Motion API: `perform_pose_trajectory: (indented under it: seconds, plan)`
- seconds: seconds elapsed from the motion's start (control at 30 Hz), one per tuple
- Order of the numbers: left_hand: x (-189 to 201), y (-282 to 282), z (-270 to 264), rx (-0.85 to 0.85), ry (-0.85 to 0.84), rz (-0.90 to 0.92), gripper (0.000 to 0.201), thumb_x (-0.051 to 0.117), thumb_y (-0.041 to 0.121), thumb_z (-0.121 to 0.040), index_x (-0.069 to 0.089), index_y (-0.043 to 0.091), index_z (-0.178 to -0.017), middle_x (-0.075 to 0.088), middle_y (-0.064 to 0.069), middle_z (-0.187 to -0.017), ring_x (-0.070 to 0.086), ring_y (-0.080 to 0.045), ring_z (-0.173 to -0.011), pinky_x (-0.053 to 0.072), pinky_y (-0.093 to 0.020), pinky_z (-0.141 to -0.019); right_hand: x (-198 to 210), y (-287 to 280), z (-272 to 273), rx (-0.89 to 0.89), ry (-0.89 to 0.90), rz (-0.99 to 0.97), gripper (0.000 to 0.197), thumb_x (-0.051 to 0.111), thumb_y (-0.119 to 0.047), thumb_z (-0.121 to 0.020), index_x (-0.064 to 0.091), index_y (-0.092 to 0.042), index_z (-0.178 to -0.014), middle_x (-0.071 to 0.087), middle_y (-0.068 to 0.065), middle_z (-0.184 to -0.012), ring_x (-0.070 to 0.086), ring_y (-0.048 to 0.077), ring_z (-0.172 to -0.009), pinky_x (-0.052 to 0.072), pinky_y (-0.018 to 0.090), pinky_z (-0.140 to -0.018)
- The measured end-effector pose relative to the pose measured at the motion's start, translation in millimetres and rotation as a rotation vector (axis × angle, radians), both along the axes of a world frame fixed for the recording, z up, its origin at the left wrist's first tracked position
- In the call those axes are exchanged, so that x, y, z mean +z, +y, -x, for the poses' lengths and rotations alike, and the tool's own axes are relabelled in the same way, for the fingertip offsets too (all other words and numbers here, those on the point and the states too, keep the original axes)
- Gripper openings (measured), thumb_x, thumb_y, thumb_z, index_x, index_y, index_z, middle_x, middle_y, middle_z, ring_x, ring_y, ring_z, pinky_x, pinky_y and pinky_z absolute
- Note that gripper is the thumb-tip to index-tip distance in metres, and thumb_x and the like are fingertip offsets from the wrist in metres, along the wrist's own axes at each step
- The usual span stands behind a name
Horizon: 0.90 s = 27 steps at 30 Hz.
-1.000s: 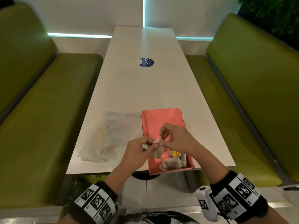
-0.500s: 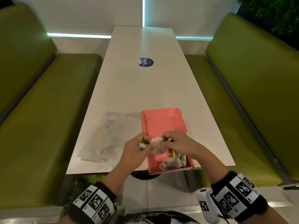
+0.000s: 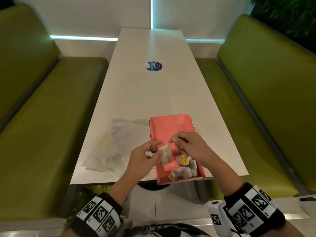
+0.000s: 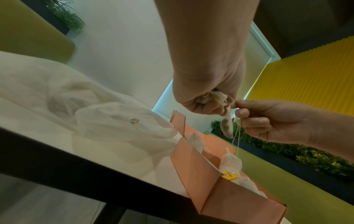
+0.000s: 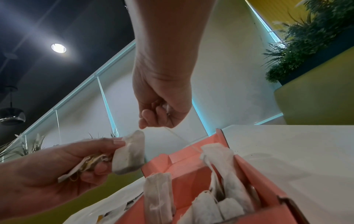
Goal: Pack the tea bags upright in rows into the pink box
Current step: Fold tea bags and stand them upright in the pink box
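The open pink box (image 3: 165,129) (image 4: 193,163) (image 5: 191,169) lies at the near table edge, with several tea bags (image 3: 184,171) (image 5: 224,166) standing at its near end. My left hand (image 3: 145,156) (image 4: 206,94) (image 5: 63,165) grips a bunch of tea bags; one tea bag (image 3: 165,154) (image 5: 130,154) (image 4: 227,125) sticks out over the box's left wall. My right hand (image 3: 188,146) (image 5: 161,112) (image 4: 268,121) pinches that bag's string, and a yellow tag (image 3: 184,159) (image 4: 229,175) dangles from it over the box.
A crumpled clear plastic bag (image 3: 111,147) (image 4: 86,106) lies on the white table (image 3: 150,93) left of the box. A round blue sticker (image 3: 154,66) sits mid-table. Green benches (image 3: 51,125) flank both sides.
My right hand has lifted up and away from the left, drawing the string out. The tea bag now hangs free from my left fingers and the yellow tag shows.
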<state>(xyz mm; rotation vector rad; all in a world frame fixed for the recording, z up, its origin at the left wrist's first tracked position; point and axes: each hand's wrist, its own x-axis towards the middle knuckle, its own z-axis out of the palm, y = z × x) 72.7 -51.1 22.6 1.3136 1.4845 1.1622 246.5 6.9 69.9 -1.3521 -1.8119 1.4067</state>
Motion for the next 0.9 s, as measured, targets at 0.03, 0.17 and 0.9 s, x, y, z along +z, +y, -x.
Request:
perform_pose_trajectory:
  seconds: [0.03, 0.17, 0.9]
  plan:
    - [1, 0, -1, -0.007, 0.012, -0.001, 0.025, 0.066, 0.011, -0.085, 0.067, 0.035, -0.091, 0.064, 0.009, -0.073, 0.055, -0.002, -0.054, 0.048, -0.016, -0.059, 2, -1, 0, 0.005, 0.02, 0.017, 0.016, 0.052, -0.014, -0.095, 0.067, -0.009, -0.093, 0.053, -0.003, -0.055, 0.042, 0.005, -0.034, 0.037, 0.016, -0.041]
    - [1, 0, -1, 0.044, 0.041, 0.027, 0.023, 0.062, 0.016, -0.088, 0.063, 0.031, -0.071, 0.058, 0.018, -0.059, 0.053, -0.006, -0.054, 0.046, -0.021, -0.057, 7, -5, 3, 0.022, 0.073, 0.042, 0.018, 0.051, -0.015, -0.095, 0.067, -0.006, -0.096, 0.06, 0.001, -0.058, 0.043, 0.006, -0.034, 0.038, 0.015, -0.039]
    - [11, 3, 2, 0.274, -0.023, -0.045, 0.018, 0.057, 0.018, -0.092, 0.061, 0.029, -0.078, 0.062, 0.006, -0.07, 0.053, 0.001, -0.058, 0.038, -0.008, -0.053, -15, 6, -37, 0.493, -0.871, 0.019, 0.009, 0.058, -0.012, -0.083, 0.064, -0.018, -0.082, 0.062, -0.004, -0.076, 0.054, 0.003, -0.06, 0.043, 0.018, -0.064]
